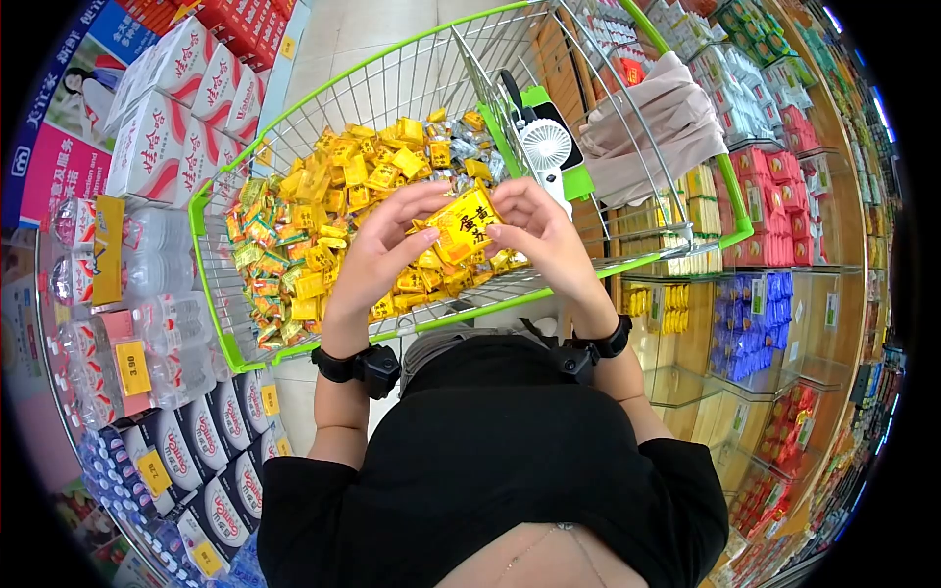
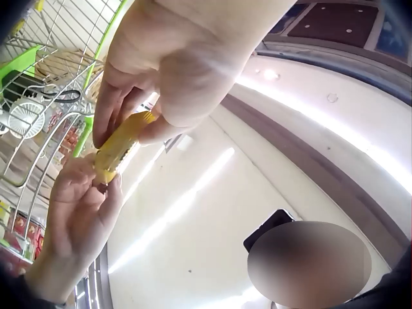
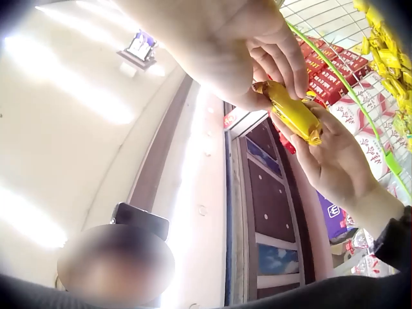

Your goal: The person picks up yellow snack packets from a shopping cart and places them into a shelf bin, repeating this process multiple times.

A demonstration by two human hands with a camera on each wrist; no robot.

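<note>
Between both hands is a small yellow snack packet (image 1: 461, 227) with dark printed characters, its printed face turned up. My left hand (image 1: 392, 235) pinches the packet's left end between thumb and fingers. At the opposite end, my right hand (image 1: 539, 235) pinches it in the same way. From the left wrist view the packet (image 2: 119, 148) appears edge-on, plump, with crimped ends. In the right wrist view its yellow wrapper (image 3: 295, 114) spans the two hands. Below the hands lies a heap of similar yellow packets (image 1: 363, 167) in a shopping cart (image 1: 227, 343).
A white handheld fan (image 1: 546, 144) and a pale cloth (image 1: 657, 127) are at the cart's right part. Shelves of bagged snacks (image 1: 765, 196) stand on the right. Stacked drink cartons (image 1: 157, 147) and bottle packs (image 1: 176, 323) line the left.
</note>
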